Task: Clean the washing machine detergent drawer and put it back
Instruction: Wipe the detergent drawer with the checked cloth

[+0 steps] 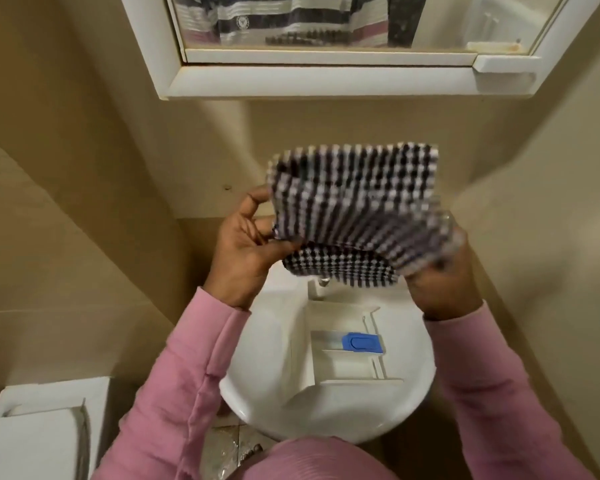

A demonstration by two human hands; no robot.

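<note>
One small bathroom, beige walls all round. One white-framed mirror cabinet hangs on the wall at the top, with a striped garment reflected in it. One white toilet is at lower left. One round white sink sits below the cabinet; no desk, the sink carries the work. Inside the basin lies one white detergent drawer, open side up, its compartments showing no contents, out of the machine. One checked dark-and-white cloth is held up in the air above the back of the sink, clear of the drawer. Two hands, both in pink sleeves. The left hand has its fingers curled and pinches the cloth's left edge. The right hand holds the cloth's right lower edge, its grip mostly hidden under the fabric and blurred. One blue flap sits on the drawer's middle compartment. One small chrome tap peeks out below the cloth. A strip of worn floor shows under the sink.
</note>
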